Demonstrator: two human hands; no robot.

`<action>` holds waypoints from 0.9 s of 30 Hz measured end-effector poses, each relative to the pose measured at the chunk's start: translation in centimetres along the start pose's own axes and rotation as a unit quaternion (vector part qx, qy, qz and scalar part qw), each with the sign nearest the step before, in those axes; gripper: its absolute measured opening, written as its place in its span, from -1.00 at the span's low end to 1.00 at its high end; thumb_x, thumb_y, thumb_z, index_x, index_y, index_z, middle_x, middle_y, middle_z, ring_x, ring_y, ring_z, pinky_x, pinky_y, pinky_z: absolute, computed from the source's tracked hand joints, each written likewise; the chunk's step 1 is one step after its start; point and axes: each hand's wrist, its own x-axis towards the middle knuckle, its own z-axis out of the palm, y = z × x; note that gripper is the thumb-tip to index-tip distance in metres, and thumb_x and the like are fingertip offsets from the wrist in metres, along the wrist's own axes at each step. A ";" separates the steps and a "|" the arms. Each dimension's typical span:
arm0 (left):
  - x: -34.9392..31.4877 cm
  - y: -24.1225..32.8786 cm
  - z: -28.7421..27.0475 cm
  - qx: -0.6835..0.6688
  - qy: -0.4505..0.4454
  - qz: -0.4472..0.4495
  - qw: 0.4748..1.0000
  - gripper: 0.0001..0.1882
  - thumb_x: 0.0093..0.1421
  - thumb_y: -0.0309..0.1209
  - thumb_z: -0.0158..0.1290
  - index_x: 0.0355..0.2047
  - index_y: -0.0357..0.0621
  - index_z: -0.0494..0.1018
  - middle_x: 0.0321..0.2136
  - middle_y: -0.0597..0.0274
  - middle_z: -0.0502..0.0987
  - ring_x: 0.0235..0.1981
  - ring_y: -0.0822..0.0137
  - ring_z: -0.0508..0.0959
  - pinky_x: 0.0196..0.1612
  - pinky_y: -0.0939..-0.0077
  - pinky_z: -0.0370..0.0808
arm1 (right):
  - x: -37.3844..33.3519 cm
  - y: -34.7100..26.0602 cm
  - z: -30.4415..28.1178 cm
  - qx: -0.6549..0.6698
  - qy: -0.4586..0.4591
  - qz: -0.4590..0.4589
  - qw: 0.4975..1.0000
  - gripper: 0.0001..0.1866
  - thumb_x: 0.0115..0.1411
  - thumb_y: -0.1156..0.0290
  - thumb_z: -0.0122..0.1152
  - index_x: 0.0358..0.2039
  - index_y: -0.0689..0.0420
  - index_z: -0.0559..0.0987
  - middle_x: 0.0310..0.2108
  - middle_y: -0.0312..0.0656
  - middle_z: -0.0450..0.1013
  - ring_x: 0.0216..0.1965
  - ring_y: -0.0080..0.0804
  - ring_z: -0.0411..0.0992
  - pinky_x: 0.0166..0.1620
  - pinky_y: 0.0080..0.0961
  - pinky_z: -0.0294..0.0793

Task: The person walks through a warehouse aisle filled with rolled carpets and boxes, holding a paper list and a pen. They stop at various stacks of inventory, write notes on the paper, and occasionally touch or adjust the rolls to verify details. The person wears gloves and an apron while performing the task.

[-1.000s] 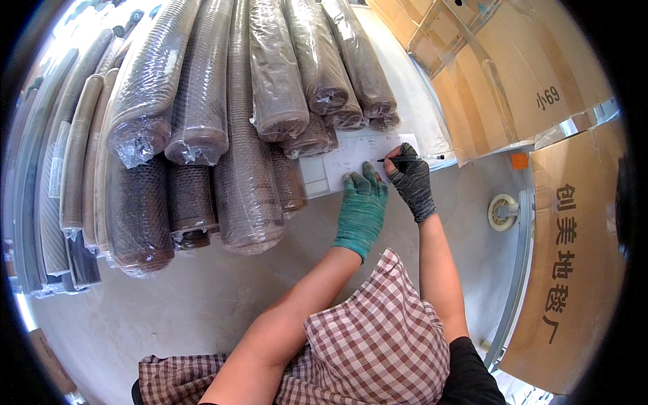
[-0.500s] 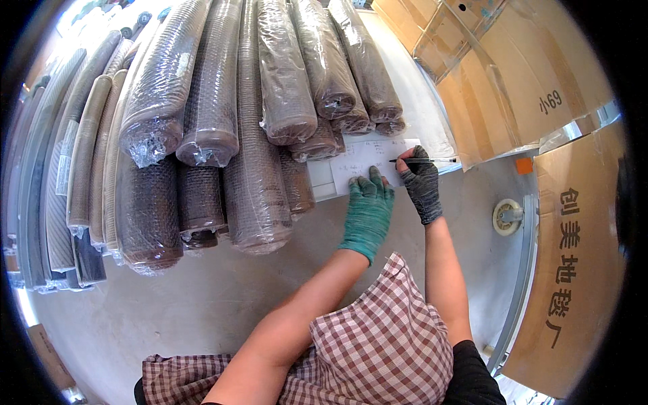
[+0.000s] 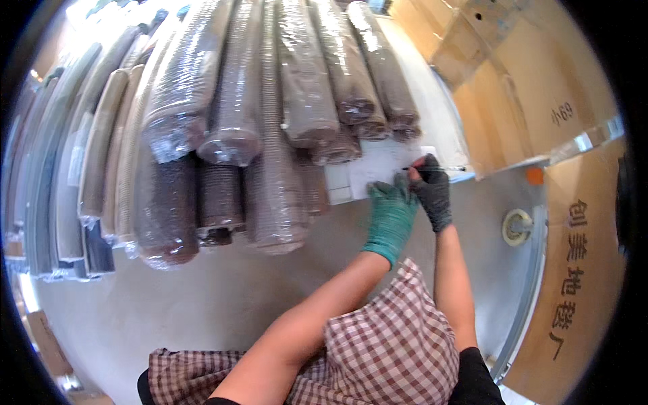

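Observation:
A sheet of white paper [image 3: 370,162] with faint handwriting lies on the white tabletop, just in front of the stacked rolls. My left hand [image 3: 389,217], in a green glove with the fingertips bare, rests with fingers stretched over the sheet's near edge. Closed around a dark pen [image 3: 459,168] is my right hand [image 3: 433,194], in a dark grey glove. The pen's writing end is over the sheet's right part, blurred and partly hidden by the fingers. Both hands are close together, nearly touching.
Plastic-wrapped brown carpet rolls [image 3: 307,81] are piled on the table, their ends overhanging the near edge. More rolls [image 3: 101,148] stand at the left. Large cardboard boxes [image 3: 580,270] stand at the right, by a caster wheel [image 3: 516,227] on a metal frame.
The whole view has shifted slightly, so the table and rolls sit further right. My left hand has come closer to my right hand on the sheet. The pen stays in my right hand.

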 end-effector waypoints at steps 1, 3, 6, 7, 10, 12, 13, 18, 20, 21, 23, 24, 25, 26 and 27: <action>-0.3 -0.4 0.3 0.004 0.009 -0.003 1.000 -0.45 0.12 -0.39 -0.12 0.17 -0.09 0.18 0.18 -0.16 0.13 -0.05 -0.25 0.33 0.04 -0.37 0.13 | 0.0 -0.3 0.4 -0.003 0.002 -0.035 0.999 -0.89 0.12 0.48 0.15 -0.41 0.17 0.40 -0.55 -0.28 0.42 -0.48 -0.60 0.37 -0.37 -0.58 0.39; -0.6 -0.3 0.3 0.017 0.007 0.011 1.000 -0.46 0.14 -0.37 -0.14 0.18 -0.05 0.18 0.19 -0.16 0.12 -0.03 -0.26 0.32 0.06 -0.35 0.12 | -0.4 -0.4 0.2 0.047 -0.017 0.009 0.999 -0.90 0.13 0.49 0.13 -0.39 0.18 0.39 -0.54 -0.26 0.42 -0.49 -0.59 0.38 -0.38 -0.59 0.39; -1.1 -0.8 -0.2 0.018 0.002 0.025 1.000 -0.48 0.15 -0.34 -0.14 0.16 -0.06 0.21 0.17 -0.17 0.15 0.00 -0.27 0.30 0.08 -0.34 0.11 | -0.4 -0.2 0.4 -0.033 0.001 -0.072 0.997 -0.90 0.13 0.48 0.13 -0.39 0.18 0.39 -0.55 -0.23 0.42 -0.52 -0.58 0.38 -0.41 -0.59 0.39; -1.2 -0.8 -0.2 0.014 0.001 0.027 1.000 -0.49 0.15 -0.33 -0.15 0.15 -0.07 0.22 0.16 -0.17 0.16 0.00 -0.27 0.29 0.08 -0.34 0.10 | -0.4 -0.4 0.3 -0.072 0.005 -0.096 0.993 -0.90 0.14 0.48 0.12 -0.39 0.18 0.39 -0.55 -0.22 0.42 -0.53 -0.58 0.38 -0.42 -0.60 0.38; -1.2 -0.9 -0.1 0.023 0.003 0.023 0.999 -0.49 0.16 -0.32 -0.15 0.15 -0.07 0.22 0.17 -0.18 0.14 0.01 -0.27 0.28 0.10 -0.33 0.09 | -0.5 -1.1 0.3 -0.027 -0.022 -0.017 0.999 -0.90 0.14 0.46 0.12 -0.40 0.17 0.40 -0.55 -0.21 0.42 -0.51 -0.57 0.39 -0.39 -0.58 0.39; -1.2 -0.7 -0.1 0.026 0.003 0.015 1.000 -0.50 0.16 -0.33 -0.16 0.16 -0.02 0.23 0.19 -0.16 0.12 0.01 -0.28 0.29 0.10 -0.33 0.07 | -0.6 -1.9 0.4 -0.033 -0.017 -0.014 0.999 -0.90 0.14 0.45 0.12 -0.41 0.17 0.40 -0.55 -0.21 0.42 -0.51 -0.56 0.39 -0.38 -0.58 0.39; -1.2 -0.6 -0.2 0.027 0.002 0.012 1.000 -0.50 0.17 -0.34 -0.16 0.16 0.01 0.23 0.20 -0.16 0.11 0.00 -0.28 0.29 0.11 -0.33 0.07 | -0.6 -2.0 0.2 -0.037 -0.013 -0.010 0.999 -0.90 0.14 0.45 0.11 -0.41 0.17 0.40 -0.54 -0.21 0.42 -0.50 -0.56 0.39 -0.37 -0.57 0.40; -1.0 -0.8 0.3 0.008 0.006 0.012 1.000 -0.51 0.17 -0.33 -0.17 0.15 0.01 0.25 0.20 -0.16 0.12 0.02 -0.26 0.29 0.13 -0.33 0.03 | -0.3 -0.2 0.3 -0.014 -0.001 -0.038 0.999 -0.88 0.14 0.45 0.13 -0.43 0.18 0.39 -0.56 -0.22 0.42 -0.57 -0.59 0.37 -0.46 -0.56 0.39; -0.9 -0.8 0.5 0.003 0.004 0.011 1.000 -0.51 0.17 -0.33 -0.18 0.15 0.01 0.25 0.20 -0.15 0.12 0.02 -0.26 0.29 0.13 -0.33 0.03 | -0.4 -1.7 0.4 0.031 -0.013 0.019 0.999 -0.88 0.14 0.45 0.14 -0.43 0.18 0.39 -0.57 -0.22 0.42 -0.57 -0.59 0.37 -0.46 -0.56 0.40; -1.0 -1.0 0.0 0.011 -0.002 0.015 1.000 -0.52 0.18 -0.33 -0.18 0.15 0.02 0.25 0.20 -0.15 0.12 0.02 -0.26 0.29 0.13 -0.33 0.03 | -0.4 -1.4 0.5 0.018 -0.013 0.007 1.000 -0.88 0.15 0.46 0.13 -0.43 0.19 0.39 -0.60 -0.23 0.41 -0.58 -0.59 0.37 -0.47 -0.57 0.40; -1.0 -0.7 -0.4 0.021 -0.008 0.024 0.999 -0.52 0.18 -0.33 -0.18 0.15 0.02 0.26 0.20 -0.15 0.12 0.02 -0.26 0.29 0.13 -0.33 0.03 | -0.3 -0.9 0.0 -0.009 -0.006 -0.011 1.000 -0.89 0.15 0.47 0.13 -0.42 0.19 0.39 -0.61 -0.24 0.40 -0.57 -0.60 0.37 -0.48 -0.57 0.40; -1.1 -0.8 -0.3 0.028 -0.010 0.028 0.999 -0.52 0.18 -0.33 -0.18 0.14 0.02 0.26 0.20 -0.15 0.12 0.02 -0.26 0.29 0.12 -0.33 0.04 | -0.3 -0.8 0.1 -0.018 -0.005 -0.021 1.000 -0.89 0.16 0.47 0.12 -0.42 0.19 0.39 -0.62 -0.25 0.40 -0.57 -0.60 0.37 -0.48 -0.58 0.39; -1.1 -0.8 -0.2 0.034 -0.011 0.031 0.999 -0.52 0.17 -0.33 -0.18 0.14 0.02 0.26 0.20 -0.15 0.12 0.02 -0.26 0.29 0.12 -0.33 0.04 | -0.4 -1.0 0.2 -0.002 -0.001 -0.009 1.000 -0.90 0.16 0.48 0.12 -0.41 0.19 0.38 -0.61 -0.26 0.40 -0.58 -0.61 0.36 -0.47 -0.59 0.39; -1.2 -0.9 -0.2 0.033 -0.008 0.028 0.999 -0.52 0.18 -0.33 -0.18 0.14 0.02 0.26 0.20 -0.15 0.12 0.02 -0.26 0.29 0.12 -0.33 0.04 | -0.4 -1.1 0.3 0.017 -0.004 0.000 1.000 -0.89 0.15 0.48 0.12 -0.41 0.19 0.38 -0.61 -0.26 0.40 -0.57 -0.61 0.36 -0.47 -0.59 0.39; -1.2 -0.9 0.0 0.030 -0.005 0.026 0.999 -0.53 0.18 -0.33 -0.18 0.14 0.02 0.26 0.20 -0.15 0.12 0.03 -0.26 0.29 0.12 -0.32 0.04 | -0.5 -1.2 0.2 0.036 -0.007 0.009 0.999 -0.89 0.15 0.48 0.12 -0.41 0.19 0.38 -0.60 -0.26 0.40 -0.57 -0.61 0.36 -0.47 -0.60 0.39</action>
